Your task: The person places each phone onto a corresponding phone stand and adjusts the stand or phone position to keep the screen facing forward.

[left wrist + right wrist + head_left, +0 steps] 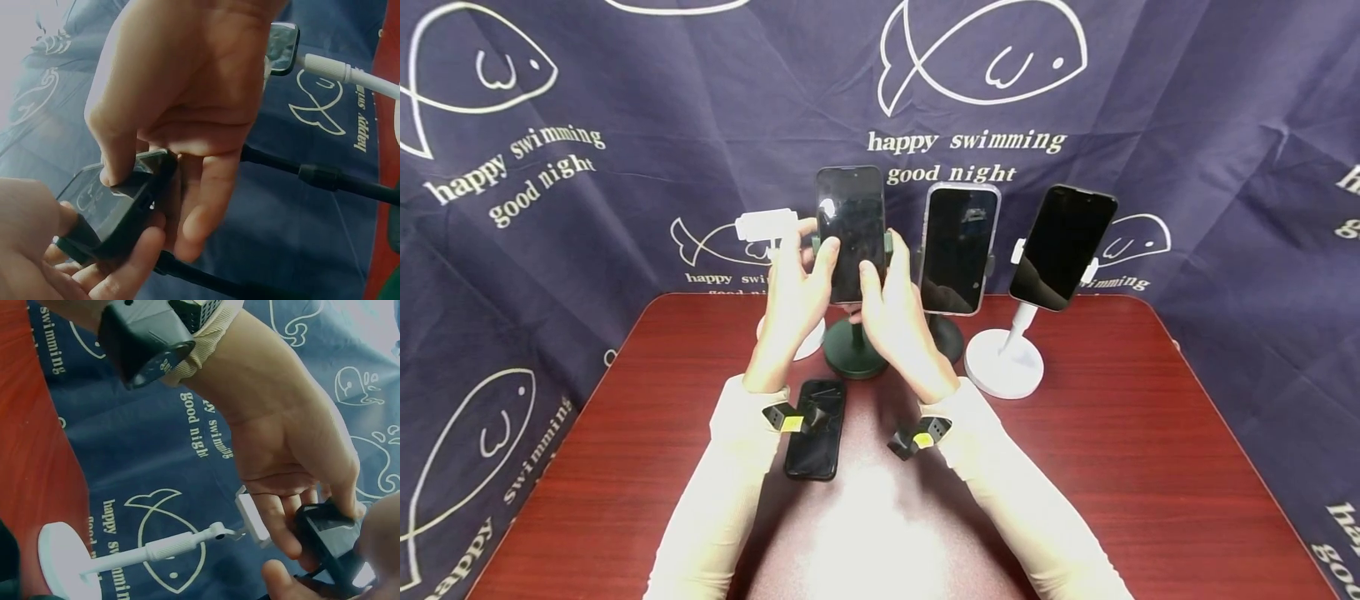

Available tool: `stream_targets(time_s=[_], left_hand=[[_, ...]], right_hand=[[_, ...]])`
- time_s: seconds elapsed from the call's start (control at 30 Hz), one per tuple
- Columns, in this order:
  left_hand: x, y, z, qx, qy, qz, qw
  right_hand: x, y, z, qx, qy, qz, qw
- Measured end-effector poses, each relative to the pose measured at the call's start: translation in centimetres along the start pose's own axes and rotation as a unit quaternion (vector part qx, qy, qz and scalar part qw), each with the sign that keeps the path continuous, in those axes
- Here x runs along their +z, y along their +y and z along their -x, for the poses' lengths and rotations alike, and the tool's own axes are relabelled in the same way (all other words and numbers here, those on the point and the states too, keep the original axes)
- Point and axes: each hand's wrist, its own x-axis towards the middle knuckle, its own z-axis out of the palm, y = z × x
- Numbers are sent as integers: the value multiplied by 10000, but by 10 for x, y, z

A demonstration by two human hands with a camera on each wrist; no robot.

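Note:
A dark smartphone [853, 208] stands upright at the green phone stand [853, 354], its screen facing me. My left hand [797, 287] grips the phone's left side, thumb over the screen and fingers behind. On the other side, my right hand [897, 312] holds it the same way, thumb low on the screen. Both wrist views show the thumbs in front and curled fingers at the back, around the phone [128, 212] and its holder. Parts of the stand's clamp are hidden by my hands.
To the right, a clear-cased phone [958, 250] sits on a black stand and another phone [1063, 250] on a white stand [1003, 367]. A white stand with a bare holder [767, 225] is behind my left hand. One black phone [812, 462] lies on the red table [1120, 467].

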Motion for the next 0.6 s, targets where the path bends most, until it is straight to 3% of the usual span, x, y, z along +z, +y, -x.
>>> stream_targets(time_s=[0.17, 0.3, 0.4, 0.6], left_hand=[[0, -6, 5, -232, -284, 662, 9971], [2, -11, 12, -475, -686, 1341, 9874], [3, -15, 18, -618, -826, 1468, 9838], [2, -24, 32, -850, -1045, 1271, 9827]], right_hand=[[1, 10, 8, 24, -236, -469, 9986], [0, 17, 15, 107, -267, -508, 9983], [-1, 21, 20, 160, -318, -682, 9970], [-2, 31, 31, 279, -402, -710, 9963]])
